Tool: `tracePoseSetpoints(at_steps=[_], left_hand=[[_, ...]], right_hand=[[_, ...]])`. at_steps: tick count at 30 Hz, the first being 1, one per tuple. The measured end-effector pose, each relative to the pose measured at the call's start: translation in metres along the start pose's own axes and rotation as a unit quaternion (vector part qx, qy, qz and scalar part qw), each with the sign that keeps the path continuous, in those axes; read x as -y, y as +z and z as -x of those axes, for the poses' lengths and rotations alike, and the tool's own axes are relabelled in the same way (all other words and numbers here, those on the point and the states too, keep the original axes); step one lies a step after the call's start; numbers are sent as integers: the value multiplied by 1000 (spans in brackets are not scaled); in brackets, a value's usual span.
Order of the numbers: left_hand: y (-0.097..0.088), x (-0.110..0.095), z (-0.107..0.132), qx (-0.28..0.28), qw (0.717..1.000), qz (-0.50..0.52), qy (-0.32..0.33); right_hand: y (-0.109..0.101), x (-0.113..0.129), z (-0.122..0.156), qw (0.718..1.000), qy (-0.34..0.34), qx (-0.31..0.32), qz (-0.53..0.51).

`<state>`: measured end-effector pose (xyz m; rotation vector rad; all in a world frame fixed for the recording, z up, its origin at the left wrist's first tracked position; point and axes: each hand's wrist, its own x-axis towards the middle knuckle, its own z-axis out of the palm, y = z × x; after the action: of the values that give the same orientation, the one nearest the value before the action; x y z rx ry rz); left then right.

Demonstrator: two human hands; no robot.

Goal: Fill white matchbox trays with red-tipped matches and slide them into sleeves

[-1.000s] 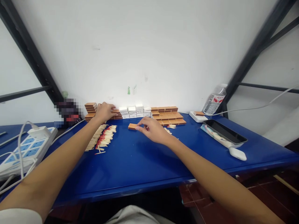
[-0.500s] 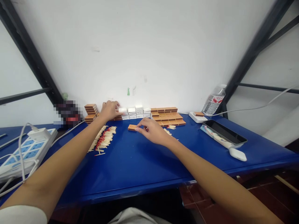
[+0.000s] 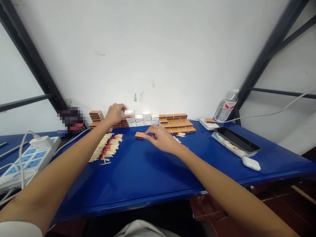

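Observation:
My left hand (image 3: 116,114) pinches a small white matchbox tray (image 3: 129,112) just over the leftmost of the white tray stacks (image 3: 146,117) by the wall. Whether the tray still touches the stack is hard to tell. My right hand (image 3: 161,138) has its thumb and fingertips closed on the end of an orange matchbox (image 3: 139,135), which lies on the blue table (image 3: 138,174). A long pile of red-tipped matches (image 3: 111,146) lies under and right of my left forearm. More matches (image 3: 181,134) show behind my right hand, partly hidden.
Rows of orange matchboxes (image 3: 179,122) stand right of the white stacks, with another stack (image 3: 95,116) at left. A power strip (image 3: 37,161) with cables lies far left. At right are a phone (image 3: 237,140), an earphone case (image 3: 251,163), a white adapter (image 3: 209,125) and a bottle (image 3: 227,105).
My left hand has risen slightly with the white tray. My right hand and the orange matchbox have stayed in nearly the same place.

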<state>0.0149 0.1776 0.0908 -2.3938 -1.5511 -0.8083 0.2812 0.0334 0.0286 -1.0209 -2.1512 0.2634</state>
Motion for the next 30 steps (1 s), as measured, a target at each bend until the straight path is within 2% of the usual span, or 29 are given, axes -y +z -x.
tracePoseSetpoints(at_steps=[3,6,9,11,13,15,18,22,24,27,30], left_hand=[[-11,-8,17,-6,999,26,26],[-16,-22,47,93,993,60,48],[-11,-37,81,204,971,89,87],[-4,-43,99,225,962,114,107],[1,-43,107,228,960,117,116],[0,-38,103,222,961,114,122],[-12,-18,81,200,970,90,104],[-28,25,43,94,994,-29,43],[-31,45,28,74,995,-71,16],[-28,64,15,90,987,-135,-11],[-20,69,9,113,980,-162,-15]], right_hand=[[0,-2,0,1000,0,-4,8],[0,-4,-1,1000,4,-3,20],[2,-9,-2,1000,7,1,27],[4,-12,-2,1000,13,6,28],[6,-14,-2,999,15,16,25],[7,-15,-1,999,12,22,27],[7,-15,-1,999,14,22,38],[5,-14,-1,999,21,27,34],[4,-13,-1,999,21,30,32],[4,-13,-1,999,19,32,34],[5,-13,-2,999,19,28,39]])
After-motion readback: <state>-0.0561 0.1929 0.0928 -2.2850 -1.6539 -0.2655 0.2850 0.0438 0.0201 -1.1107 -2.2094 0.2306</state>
